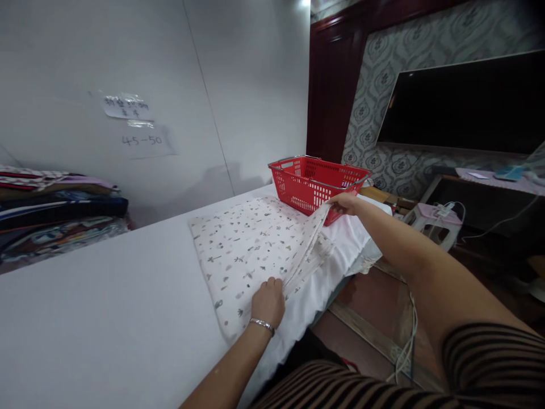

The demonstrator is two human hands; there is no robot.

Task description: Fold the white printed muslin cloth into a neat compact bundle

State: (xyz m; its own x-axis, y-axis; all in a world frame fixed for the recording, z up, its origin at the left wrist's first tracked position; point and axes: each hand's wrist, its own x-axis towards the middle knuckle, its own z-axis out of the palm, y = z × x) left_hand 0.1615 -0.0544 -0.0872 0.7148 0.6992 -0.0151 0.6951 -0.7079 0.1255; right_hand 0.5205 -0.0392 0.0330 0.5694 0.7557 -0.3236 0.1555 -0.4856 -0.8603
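A white cloth [251,244] printed with small grey and brown motifs lies spread over the table. Its near right edge is lifted in a fold, and more of the same fabric shows beneath. My left hand [268,301], with a silver bracelet at the wrist, is closed on the fold's near end. At the far end, beside the red basket, my right hand [344,204] pinches the cloth's corner and holds it raised. The red plastic basket [293,184] with metal handles stands behind the cloth; I cannot make out anything inside it.
The table [128,318] has a white covering that hangs over its near edge. A stack of folded clothes [59,210] sits at the left by the wall. To the right are a pink-topped stool [438,215], loose cables [409,346] on the floor and a wall-mounted television [464,102].
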